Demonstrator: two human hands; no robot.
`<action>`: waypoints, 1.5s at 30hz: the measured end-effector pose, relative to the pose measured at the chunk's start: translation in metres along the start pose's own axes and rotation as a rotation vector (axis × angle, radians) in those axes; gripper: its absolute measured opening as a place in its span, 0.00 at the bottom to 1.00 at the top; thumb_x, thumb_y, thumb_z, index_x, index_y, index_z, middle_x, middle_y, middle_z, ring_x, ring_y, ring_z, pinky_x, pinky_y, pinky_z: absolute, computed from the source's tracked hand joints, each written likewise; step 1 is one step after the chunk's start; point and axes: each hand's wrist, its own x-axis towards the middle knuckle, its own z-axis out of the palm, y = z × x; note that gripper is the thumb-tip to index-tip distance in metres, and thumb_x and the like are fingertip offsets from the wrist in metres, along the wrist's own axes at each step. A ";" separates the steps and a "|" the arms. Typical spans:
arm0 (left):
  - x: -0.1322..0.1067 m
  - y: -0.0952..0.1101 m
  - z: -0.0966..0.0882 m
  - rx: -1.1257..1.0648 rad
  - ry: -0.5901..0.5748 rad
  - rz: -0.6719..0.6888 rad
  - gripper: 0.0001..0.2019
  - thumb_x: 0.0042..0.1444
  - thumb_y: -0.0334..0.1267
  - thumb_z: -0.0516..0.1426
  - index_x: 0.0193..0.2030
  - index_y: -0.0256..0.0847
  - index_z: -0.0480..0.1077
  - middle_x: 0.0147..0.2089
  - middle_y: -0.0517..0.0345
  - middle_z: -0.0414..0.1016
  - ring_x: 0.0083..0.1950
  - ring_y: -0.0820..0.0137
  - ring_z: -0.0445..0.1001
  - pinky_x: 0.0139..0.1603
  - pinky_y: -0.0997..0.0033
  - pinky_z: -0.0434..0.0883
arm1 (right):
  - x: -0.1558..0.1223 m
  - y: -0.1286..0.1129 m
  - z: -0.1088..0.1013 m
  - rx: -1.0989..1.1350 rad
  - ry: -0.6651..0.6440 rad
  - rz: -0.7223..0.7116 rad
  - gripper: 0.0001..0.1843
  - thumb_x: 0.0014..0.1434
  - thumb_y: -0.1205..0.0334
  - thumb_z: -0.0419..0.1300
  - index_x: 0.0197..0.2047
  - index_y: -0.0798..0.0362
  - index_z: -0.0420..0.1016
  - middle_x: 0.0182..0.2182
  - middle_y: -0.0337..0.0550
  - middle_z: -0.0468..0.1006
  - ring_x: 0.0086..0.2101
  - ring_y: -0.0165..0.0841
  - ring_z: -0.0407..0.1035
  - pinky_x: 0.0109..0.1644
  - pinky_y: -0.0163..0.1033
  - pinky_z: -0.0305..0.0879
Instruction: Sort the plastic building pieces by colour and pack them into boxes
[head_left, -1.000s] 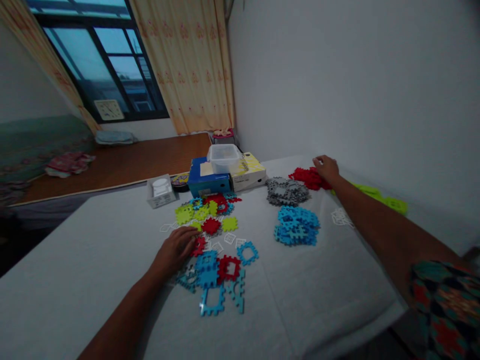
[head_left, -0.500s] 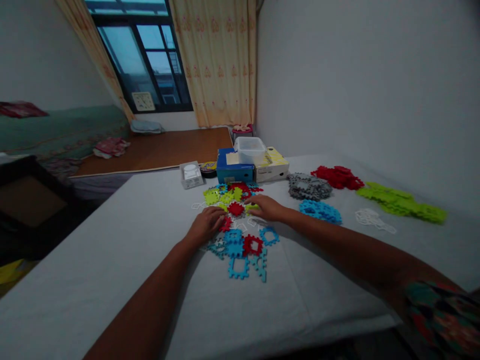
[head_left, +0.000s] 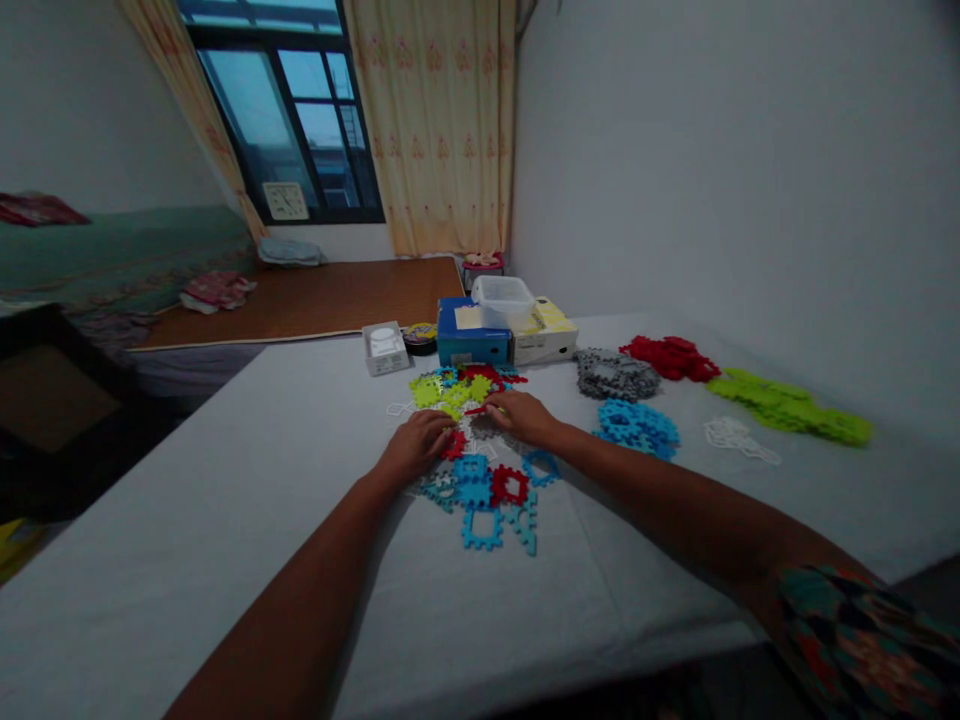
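A mixed heap of flat interlocking plastic pieces (head_left: 474,478), blue, red, lime, grey and white, lies on the white cloth (head_left: 225,520) in front of me. My left hand (head_left: 415,447) rests on the heap's left side, fingers curled down, fingertips against a red piece (head_left: 454,446). My right hand (head_left: 523,416) reaches in from the right, its fingers pinched on a thin red piece (head_left: 475,409) that stands edge-on between the lime pieces (head_left: 450,392) and some grey ones.
Sorted piles lie to the right: grey (head_left: 616,374), red (head_left: 670,358), blue (head_left: 637,425), lime (head_left: 791,406), white (head_left: 735,437). Behind the heap stand a blue box (head_left: 471,345), a clear tub (head_left: 501,298), a yellow-white box (head_left: 547,338) and a small white container (head_left: 384,347).
My right hand left the far red pile and came to the mixed heap, where it now pinches a red piece tilted on edge. My left hand stayed on the heap.
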 end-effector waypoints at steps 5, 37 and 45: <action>-0.001 -0.007 0.001 0.006 0.001 0.002 0.19 0.66 0.48 0.48 0.50 0.43 0.76 0.53 0.49 0.77 0.55 0.61 0.73 0.59 0.55 0.69 | -0.012 0.028 -0.016 0.058 0.085 0.058 0.17 0.72 0.54 0.46 0.45 0.51 0.75 0.39 0.44 0.80 0.39 0.34 0.72 0.41 0.35 0.59; -0.006 -0.018 0.000 0.050 0.045 0.020 0.19 0.66 0.50 0.48 0.51 0.47 0.76 0.53 0.51 0.78 0.54 0.61 0.75 0.57 0.57 0.74 | -0.073 0.365 -0.140 -0.296 0.319 0.926 0.20 0.65 0.61 0.50 0.54 0.56 0.77 0.51 0.58 0.77 0.50 0.44 0.70 0.53 0.48 0.63; -0.006 -0.019 0.001 0.039 0.059 0.042 0.18 0.66 0.49 0.49 0.51 0.46 0.75 0.52 0.50 0.77 0.54 0.61 0.75 0.56 0.56 0.74 | -0.089 0.349 -0.107 -0.284 0.084 0.796 0.32 0.61 0.39 0.53 0.62 0.46 0.69 0.64 0.56 0.65 0.60 0.58 0.58 0.57 0.71 0.54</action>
